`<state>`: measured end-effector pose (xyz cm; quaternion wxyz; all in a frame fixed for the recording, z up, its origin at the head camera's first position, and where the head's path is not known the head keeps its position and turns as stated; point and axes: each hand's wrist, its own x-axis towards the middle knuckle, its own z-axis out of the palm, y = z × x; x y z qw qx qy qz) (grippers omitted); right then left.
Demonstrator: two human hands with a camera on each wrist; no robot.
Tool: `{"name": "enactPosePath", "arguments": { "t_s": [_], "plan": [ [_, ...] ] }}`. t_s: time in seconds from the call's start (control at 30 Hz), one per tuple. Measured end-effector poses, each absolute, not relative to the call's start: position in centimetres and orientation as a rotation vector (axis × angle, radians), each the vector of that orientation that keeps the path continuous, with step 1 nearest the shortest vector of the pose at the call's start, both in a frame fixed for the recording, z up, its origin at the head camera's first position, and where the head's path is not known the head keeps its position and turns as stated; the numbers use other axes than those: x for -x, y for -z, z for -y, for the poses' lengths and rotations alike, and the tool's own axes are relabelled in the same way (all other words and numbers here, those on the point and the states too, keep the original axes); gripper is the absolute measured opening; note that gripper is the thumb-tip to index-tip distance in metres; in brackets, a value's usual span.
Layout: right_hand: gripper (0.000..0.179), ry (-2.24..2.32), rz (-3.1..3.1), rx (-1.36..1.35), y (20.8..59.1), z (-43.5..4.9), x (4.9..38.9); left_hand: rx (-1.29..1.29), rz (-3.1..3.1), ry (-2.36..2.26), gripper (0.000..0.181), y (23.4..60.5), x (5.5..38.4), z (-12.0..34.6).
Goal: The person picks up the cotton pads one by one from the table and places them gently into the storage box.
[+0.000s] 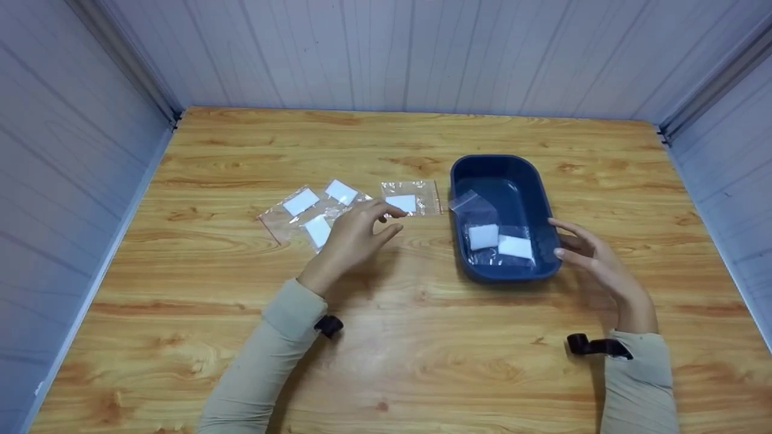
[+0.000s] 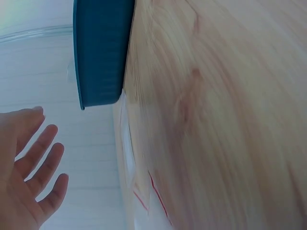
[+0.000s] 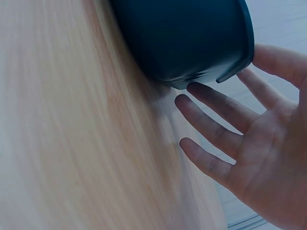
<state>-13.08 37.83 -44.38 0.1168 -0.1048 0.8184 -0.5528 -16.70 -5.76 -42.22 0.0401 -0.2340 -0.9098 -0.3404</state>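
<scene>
Blue bin (image 1: 531,190): on the desk (image 1: 422,337), two binned bags (image 1: 515,246) inside.
Loose bags (image 1: 301,202): four, left of the bin.
Left grip (image 1: 357,230): left of the bin, spread, holding nothing visible.
Right grip (image 1: 598,265): spread, fingertips at the bin's right rim.
Handling: pinching flat film edges should work best, bin lightly steadied.

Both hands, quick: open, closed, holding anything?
Left hand: open, fingers relaxed, holding nothing.
Right hand: open, fingertips against the rim of the blue container, not gripping it.
</scene>
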Motion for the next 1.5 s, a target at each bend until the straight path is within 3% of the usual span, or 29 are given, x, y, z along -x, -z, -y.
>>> {"name": "enactPosePath", "arguments": {
  "t_s": [0.7, 1.2, 1.5],
  "plan": [
    [0.054, 1.617, -2.402, 0.302, 44.6, -37.8, 13.2, 0.799, 2.929, 1.122, 0.023, 43.4, 16.2, 11.6],
    [0.054, 1.629, -2.385, 0.286, 44.5, -37.9, 13.1, 0.723, 3.052, 1.237, 0.031, 44.4, 15.6, 14.4],
    [0.054, 1.609, -2.397, 0.272, 44.4, -37.9, 13.0, 0.778, 3.060, 1.305, 0.045, 44.7, 15.7, 15.7]
  ]
}}
